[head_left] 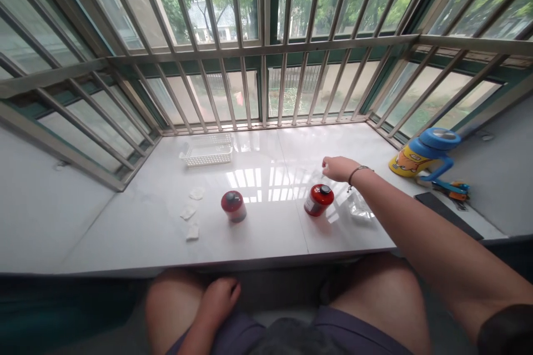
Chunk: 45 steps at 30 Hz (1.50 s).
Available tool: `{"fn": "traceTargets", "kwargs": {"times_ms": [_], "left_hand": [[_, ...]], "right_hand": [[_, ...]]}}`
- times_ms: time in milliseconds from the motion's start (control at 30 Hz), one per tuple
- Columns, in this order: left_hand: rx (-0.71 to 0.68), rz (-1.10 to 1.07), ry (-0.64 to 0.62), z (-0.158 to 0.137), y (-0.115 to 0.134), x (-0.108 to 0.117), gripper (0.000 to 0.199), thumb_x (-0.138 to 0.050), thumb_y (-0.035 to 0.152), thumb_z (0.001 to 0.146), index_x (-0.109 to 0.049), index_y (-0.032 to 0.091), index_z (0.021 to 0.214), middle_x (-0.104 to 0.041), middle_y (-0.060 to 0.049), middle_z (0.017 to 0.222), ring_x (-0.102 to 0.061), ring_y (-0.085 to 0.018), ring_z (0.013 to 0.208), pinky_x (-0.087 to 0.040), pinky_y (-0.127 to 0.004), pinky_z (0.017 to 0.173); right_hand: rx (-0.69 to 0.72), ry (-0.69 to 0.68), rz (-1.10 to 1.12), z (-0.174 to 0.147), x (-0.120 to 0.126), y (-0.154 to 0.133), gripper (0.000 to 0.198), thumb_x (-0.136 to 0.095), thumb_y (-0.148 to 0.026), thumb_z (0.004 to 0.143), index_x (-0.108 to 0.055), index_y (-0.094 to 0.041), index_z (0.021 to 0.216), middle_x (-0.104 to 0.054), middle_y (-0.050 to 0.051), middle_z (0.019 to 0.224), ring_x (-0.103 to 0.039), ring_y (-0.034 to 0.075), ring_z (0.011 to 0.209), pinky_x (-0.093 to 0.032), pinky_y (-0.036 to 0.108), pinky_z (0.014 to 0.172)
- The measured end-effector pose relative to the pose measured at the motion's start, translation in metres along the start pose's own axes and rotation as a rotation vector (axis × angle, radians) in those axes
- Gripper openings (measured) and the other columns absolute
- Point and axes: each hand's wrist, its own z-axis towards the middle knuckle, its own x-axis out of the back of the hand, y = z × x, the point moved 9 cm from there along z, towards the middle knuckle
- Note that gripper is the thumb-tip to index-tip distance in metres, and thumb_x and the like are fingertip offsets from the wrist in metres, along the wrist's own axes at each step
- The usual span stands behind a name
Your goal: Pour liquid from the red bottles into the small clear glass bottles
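Note:
My right hand [336,168] reaches over the white ledge, fingers pinched together just behind a red jar with a black cap [318,201]. Something faint and see-through shows below the fingertips, but I cannot make out what they hold. A crumpled clear plastic bag [360,206] lies under my right forearm. To the left stands a second red jar with a dark cap [234,206], touched by neither hand. My left hand [220,295] rests on my lap, fingers curled in, with no object visible in it.
Several small white pieces [192,232] lie left of the jars. Behind them sits a white perforated basket [207,151]. At the right are a blue and yellow bottle [425,153], a blue and orange tool [453,190] and a dark flat slab [448,215]. Metal window bars [263,91] border the back.

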Motion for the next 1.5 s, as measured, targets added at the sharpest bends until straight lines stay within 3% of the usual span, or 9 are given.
{"fn": "traceTargets", "kwargs": {"times_ms": [300, 433, 567, 733, 867, 1033, 1233, 1400, 1500], "left_hand": [[0.020, 0.021, -0.010, 0.000, -0.002, -0.004, 0.035, -0.050, 0.034, 0.107, -0.081, 0.022, 0.095, -0.084, -0.010, 0.104, -0.078, -0.026, 0.101, -0.047, -0.030, 0.081], [0.019, 0.020, -0.015, 0.001, -0.003, -0.005, 0.034, -0.050, 0.034, 0.107, -0.081, 0.022, 0.097, -0.084, -0.010, 0.107, -0.078, -0.026, 0.103, -0.047, -0.030, 0.082], [0.018, 0.012, -0.020, 0.001, -0.004, -0.006, 0.032, -0.052, 0.033, 0.105, -0.080, 0.022, 0.096, -0.083, -0.010, 0.105, -0.078, -0.027, 0.101, -0.046, -0.031, 0.080], [0.013, -0.007, -0.014, 0.003, -0.004, -0.008, 0.032, -0.052, 0.033, 0.105, -0.080, 0.023, 0.095, -0.083, -0.009, 0.104, -0.077, -0.026, 0.101, -0.046, -0.031, 0.080], [0.000, -0.023, -0.018, 0.005, -0.004, -0.008, 0.033, -0.051, 0.033, 0.106, -0.081, 0.023, 0.098, -0.083, -0.009, 0.106, -0.077, -0.025, 0.102, -0.046, -0.030, 0.082], [0.002, -0.029, -0.032, 0.005, -0.004, -0.009, 0.033, -0.051, 0.034, 0.106, -0.082, 0.023, 0.100, -0.084, -0.009, 0.107, -0.077, -0.024, 0.101, -0.046, -0.030, 0.083], [0.020, -0.020, -0.032, 0.002, -0.003, -0.006, 0.033, -0.050, 0.034, 0.107, -0.081, 0.024, 0.099, -0.083, -0.008, 0.107, -0.077, -0.026, 0.103, -0.046, -0.031, 0.083], [0.025, -0.008, -0.036, 0.001, -0.002, -0.004, 0.033, -0.051, 0.034, 0.106, -0.080, 0.023, 0.096, -0.083, -0.009, 0.105, -0.077, -0.026, 0.101, -0.046, -0.032, 0.082], [0.026, -0.006, -0.030, 0.000, -0.002, -0.004, 0.033, -0.051, 0.033, 0.106, -0.080, 0.023, 0.096, -0.083, -0.009, 0.105, -0.077, -0.026, 0.102, -0.047, -0.031, 0.082]], "right_hand": [[0.461, -0.183, 0.087, -0.008, -0.004, -0.163, 0.042, -0.061, -0.037, 0.101, -0.062, -0.031, 0.143, -0.078, 0.006, 0.125, -0.073, 0.024, 0.109, -0.052, 0.031, 0.087], [0.603, -0.218, 0.050, -0.035, 0.004, -0.202, 0.052, -0.065, -0.045, 0.100, -0.057, -0.035, 0.150, -0.073, 0.005, 0.136, -0.070, 0.025, 0.120, -0.052, 0.033, 0.093], [0.543, -0.158, -0.047, -0.058, 0.023, -0.181, 0.049, -0.061, -0.046, 0.103, -0.057, -0.028, 0.149, -0.068, 0.012, 0.141, -0.064, 0.031, 0.129, -0.051, 0.039, 0.099], [0.234, -0.126, -0.220, -0.080, 0.029, -0.104, 0.033, -0.060, -0.036, 0.100, -0.066, -0.015, 0.125, -0.070, 0.022, 0.121, -0.069, 0.040, 0.110, -0.052, 0.046, 0.085], [0.132, -0.169, -0.256, -0.098, 0.019, -0.068, 0.027, -0.057, -0.035, 0.101, -0.065, -0.015, 0.117, -0.073, 0.019, 0.104, -0.072, 0.035, 0.093, -0.050, 0.041, 0.075], [0.171, -0.141, -0.229, -0.097, 0.017, -0.065, 0.020, -0.053, -0.023, 0.100, -0.062, -0.018, 0.117, -0.073, 0.013, 0.095, -0.070, 0.029, 0.082, -0.044, 0.035, 0.069], [0.161, -0.003, -0.188, -0.058, 0.022, -0.063, 0.029, -0.051, -0.012, 0.096, -0.060, -0.019, 0.123, -0.073, 0.014, 0.106, -0.069, 0.026, 0.085, -0.044, 0.033, 0.070], [0.141, 0.136, -0.142, -0.035, 0.033, -0.064, 0.058, -0.047, -0.011, 0.098, -0.044, -0.025, 0.154, -0.067, 0.016, 0.131, -0.066, 0.028, 0.105, -0.048, 0.033, 0.076], [0.111, 0.216, -0.119, -0.042, 0.042, -0.053, 0.059, -0.043, -0.021, 0.105, -0.035, -0.024, 0.163, -0.061, 0.020, 0.142, -0.062, 0.033, 0.118, -0.051, 0.038, 0.084]]}}
